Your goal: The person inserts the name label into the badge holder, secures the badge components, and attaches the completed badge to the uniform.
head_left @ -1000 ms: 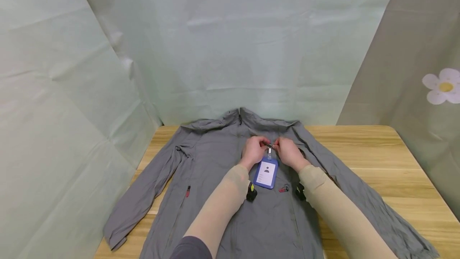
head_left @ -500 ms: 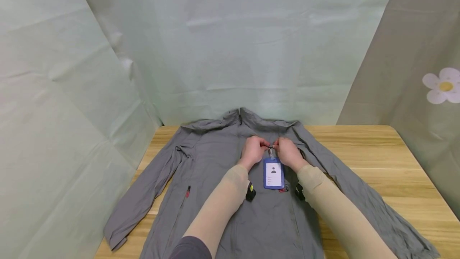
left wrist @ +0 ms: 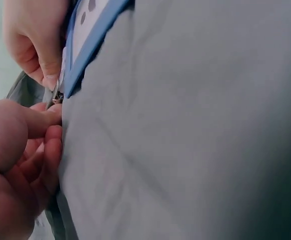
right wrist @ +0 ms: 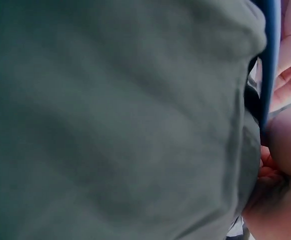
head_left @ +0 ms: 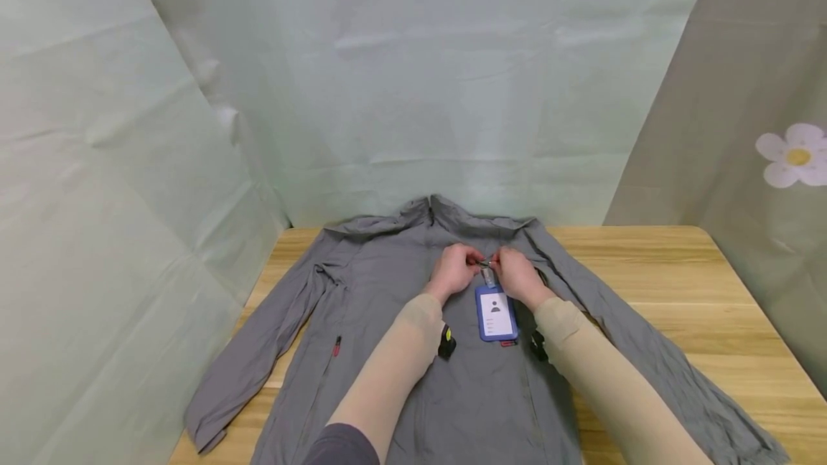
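A grey jacket [head_left: 388, 293] lies spread out, front up. On its chest, a blue-framed ID badge [head_left: 496, 314] hangs from a clear strap with a metal clip [left wrist: 58, 92]. My right hand [head_left: 517, 275] pinches the badge's clip between thumb and fingers. Just beside it, my left hand [head_left: 454, 269] has its fingers curled in and pinches the jacket fabric right at the clip. Both sets of fingertips nearly meet above the badge. In the right wrist view the badge appears edge-on, and the right hand [right wrist: 280, 200] partly hides the pinched spot.
Beneath the jacket is a wooden table [head_left: 659, 271]. Red zipper pulls [head_left: 337, 347] sit on the jacket's lower pockets. Pale curtains [head_left: 452, 92] hang behind and to the left, and a flower print [head_left: 797, 156] shows on the right.
The badge has swung to the right below the hands and now tilts slightly the other way, overlapping the right zipper pull. Both hands stay at the clip with only small finger movements.
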